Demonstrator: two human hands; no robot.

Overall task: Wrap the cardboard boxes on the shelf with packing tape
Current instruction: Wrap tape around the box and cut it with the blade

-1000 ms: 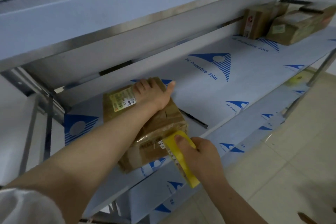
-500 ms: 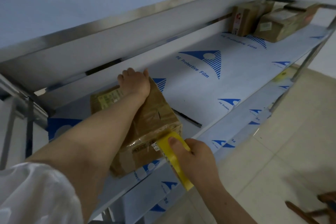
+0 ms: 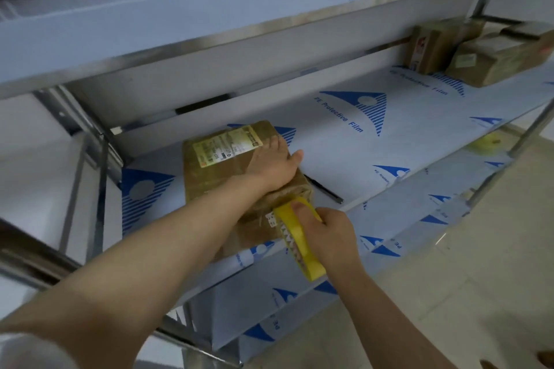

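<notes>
- Left hand (image 3: 274, 166) is shifting on the cardboard box (image 3: 209, 186), thumb now sticking out, fingers flat together.
- Right hand (image 3: 329, 234) is curling its fingers round the yellow tape roll (image 3: 302, 246).
- Shelf film (image 3: 329, 144) is showing "PE Protective Film".

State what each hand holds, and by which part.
Right hand grips the tape roll by its rim. Left hand lies flat on the box top, holding nothing.

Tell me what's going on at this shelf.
A person is taping a cardboard box that lies on the film-covered shelf. The left hand presses flat on top of the box, while the right hand grips a yellow tape roll against the box's near corner. An upright box and a low box sit at the shelf's far right.
</notes>
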